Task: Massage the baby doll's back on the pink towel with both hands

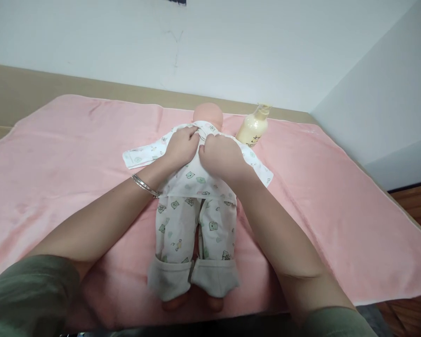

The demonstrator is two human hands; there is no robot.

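A baby doll (pixel 207 113) lies on its back on a pink blanket (pixel 91 140), its head at the far end and its feet towards me. It wears a white long-sleeved baby top (pixel 196 180) printed with small green animals, and matching trousers (pixel 177 224) with turned-up cuffs. At the upper chest, just below the neck, my left hand (pixel 183 146) grips the fabric with curled fingers. Right beside it, my right hand (pixel 220 154) is closed on the top near the neckline. Both hands hide the fastening and the fingertips. The doll's face is mostly out of sight behind the collar.
A pale yellow pump bottle (pixel 253 128) leans on the blanket to the right of the doll's head. A tan raised edge (pixel 108 90) runs along the back, against a white wall (pixel 91 42). Wooden flooring (pixel 417 206) shows at the right.
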